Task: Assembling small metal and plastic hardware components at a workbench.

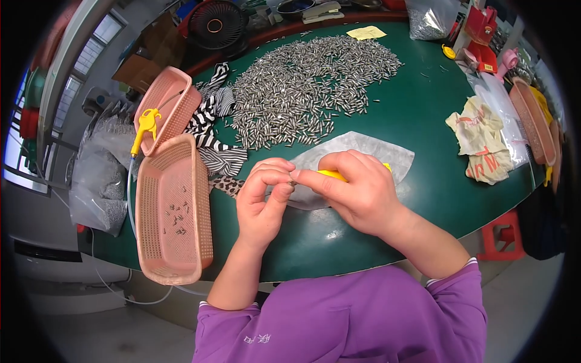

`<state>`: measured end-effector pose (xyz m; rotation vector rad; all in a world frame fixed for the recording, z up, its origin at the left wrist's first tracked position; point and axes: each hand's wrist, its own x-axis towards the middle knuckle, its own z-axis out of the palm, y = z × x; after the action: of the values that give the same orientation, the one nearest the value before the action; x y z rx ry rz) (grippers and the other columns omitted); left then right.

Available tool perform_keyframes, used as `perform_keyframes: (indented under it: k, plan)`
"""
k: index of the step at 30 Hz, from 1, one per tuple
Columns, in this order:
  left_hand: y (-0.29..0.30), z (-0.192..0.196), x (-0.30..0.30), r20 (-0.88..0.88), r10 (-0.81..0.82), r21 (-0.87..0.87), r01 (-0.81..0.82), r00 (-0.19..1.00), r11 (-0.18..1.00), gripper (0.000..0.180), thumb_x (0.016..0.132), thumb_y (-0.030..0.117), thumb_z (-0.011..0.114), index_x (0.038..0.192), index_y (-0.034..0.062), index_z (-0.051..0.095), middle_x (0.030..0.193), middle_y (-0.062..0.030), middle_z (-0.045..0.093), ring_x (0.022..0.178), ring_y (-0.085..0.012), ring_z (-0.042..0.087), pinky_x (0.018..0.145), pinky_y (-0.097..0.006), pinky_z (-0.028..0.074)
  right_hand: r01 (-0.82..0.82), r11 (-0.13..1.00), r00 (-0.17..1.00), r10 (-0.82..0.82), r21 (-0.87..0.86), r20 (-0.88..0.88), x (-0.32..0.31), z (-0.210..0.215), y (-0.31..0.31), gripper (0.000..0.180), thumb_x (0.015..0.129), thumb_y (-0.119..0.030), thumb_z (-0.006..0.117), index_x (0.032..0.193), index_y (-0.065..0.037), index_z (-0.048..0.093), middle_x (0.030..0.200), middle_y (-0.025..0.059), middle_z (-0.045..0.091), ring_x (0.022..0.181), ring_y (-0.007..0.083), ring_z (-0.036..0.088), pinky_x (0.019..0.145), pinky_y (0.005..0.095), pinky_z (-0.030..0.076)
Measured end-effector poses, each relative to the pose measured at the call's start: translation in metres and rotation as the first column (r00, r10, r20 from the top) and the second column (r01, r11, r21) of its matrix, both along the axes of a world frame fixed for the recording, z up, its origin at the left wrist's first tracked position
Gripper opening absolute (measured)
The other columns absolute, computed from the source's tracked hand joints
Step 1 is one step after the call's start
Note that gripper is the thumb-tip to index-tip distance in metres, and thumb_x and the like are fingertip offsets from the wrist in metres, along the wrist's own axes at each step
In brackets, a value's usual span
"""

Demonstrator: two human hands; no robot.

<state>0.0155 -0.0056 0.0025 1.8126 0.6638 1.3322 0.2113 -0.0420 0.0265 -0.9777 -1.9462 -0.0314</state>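
My left hand is closed in a pinch, with a small dark metal pin between thumb and fingertips. My right hand is curled around a yellow object, mostly hidden by the fingers, so its kind does not show. The right index finger reaches across to the left fingertips, at the pin. Beneath both hands a grey-white cloth sheet lies on the green table. Beyond it spreads a large heap of small shiny metal pins.
At the left, a pink basket holds several loose pins. Behind it another pink basket carries a yellow air gun on a hose. Striped cloth lies between baskets and heap. A fan stands behind; a crumpled cloth bag is at right.
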Motion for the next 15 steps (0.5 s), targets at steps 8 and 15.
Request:
perform_keyframes:
  k: [8, 15]
  plan:
    - [0.0011, -0.0008, 0.0006, 0.046, -0.013, -0.051, 0.015, 0.999, 0.999, 0.008, 0.088, 0.007, 0.066, 0.091, 0.0019, 0.06, 0.1, -0.0117, 0.062, 0.101, -0.0231, 0.058, 0.089, -0.033, 0.045, -0.125, 0.988, 0.982, 0.11, -0.086, -0.154, -0.0015, -0.0024, 0.0003, 0.04, 0.071, -0.002, 0.07, 0.109, -0.015, 0.07, 0.083, 0.0031, 0.061, 0.071, 0.0203, 0.061, 0.06, 0.0315, 0.05]
    - [0.0026, -0.0007, 0.0007, 0.01, 0.007, 0.029, -0.007, 1.0, 1.0, 0.009, 0.087, 0.007, 0.067, 0.088, 0.0029, 0.059, 0.093, -0.0084, 0.063, 0.1, -0.0243, 0.058, 0.089, -0.036, 0.045, -0.121, 0.986, 0.982, 0.102, -0.115, -0.16, -0.0026, -0.0047, 0.0001, 0.04, 0.071, -0.002, 0.07, 0.109, -0.015, 0.07, 0.084, 0.0035, 0.061, 0.072, 0.0203, 0.061, 0.061, 0.0315, 0.05]
